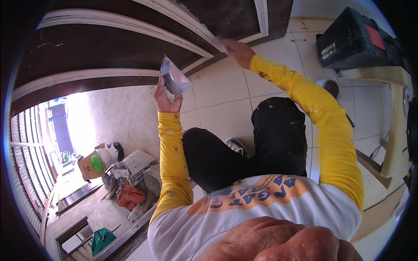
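Here, left hand (167, 98) gripping putty-smeared trowel (174, 80) pointing up, right hand (237, 52) seemingly gripping blurred scraper (222, 42).

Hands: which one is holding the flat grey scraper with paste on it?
The left hand holds the grey scraper, raised before the dark door. The right hand reaches farther out, touching the door's white trim.

Brown cardboard box (90, 167), open, green patch on its side, at left by rags. Black case (355, 41) top right: red label, white label.
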The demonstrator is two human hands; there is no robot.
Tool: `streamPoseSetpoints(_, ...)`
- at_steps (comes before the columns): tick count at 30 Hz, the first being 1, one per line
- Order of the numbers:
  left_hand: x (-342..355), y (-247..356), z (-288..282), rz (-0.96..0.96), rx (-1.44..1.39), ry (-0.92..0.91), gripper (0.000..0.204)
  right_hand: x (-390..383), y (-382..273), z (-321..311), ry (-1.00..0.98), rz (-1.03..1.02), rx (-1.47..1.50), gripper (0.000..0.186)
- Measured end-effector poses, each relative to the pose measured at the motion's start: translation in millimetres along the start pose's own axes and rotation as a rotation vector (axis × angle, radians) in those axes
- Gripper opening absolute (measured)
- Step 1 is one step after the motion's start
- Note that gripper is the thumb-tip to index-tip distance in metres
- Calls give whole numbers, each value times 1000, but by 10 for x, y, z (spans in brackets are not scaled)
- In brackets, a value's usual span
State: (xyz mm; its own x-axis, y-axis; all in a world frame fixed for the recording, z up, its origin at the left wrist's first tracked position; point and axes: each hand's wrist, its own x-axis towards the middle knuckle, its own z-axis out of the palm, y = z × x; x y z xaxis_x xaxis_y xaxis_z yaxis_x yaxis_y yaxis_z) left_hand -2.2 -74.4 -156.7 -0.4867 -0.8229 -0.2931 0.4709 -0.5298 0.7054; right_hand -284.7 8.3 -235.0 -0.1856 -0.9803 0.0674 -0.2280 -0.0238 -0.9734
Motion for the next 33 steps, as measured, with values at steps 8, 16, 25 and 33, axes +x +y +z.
streamPoseSetpoints(8,-91,-296,498,-28,260,10,30,-819,-795,-528,-121,-539,-667,55)
streamPoseSetpoints(16,-191,-292,417,857,1492,-226,31,-841,-953,-238,-217,-571,-1043,64)
streamPoseSetpoints(25,36,-201,-139,1092,1326,76,31,-201,671,-14,185,49,117,43)
streamPoseSetpoints(33,-28,-83,-314,1180,1419,47,40,141,553,432,310,-78,69,48)
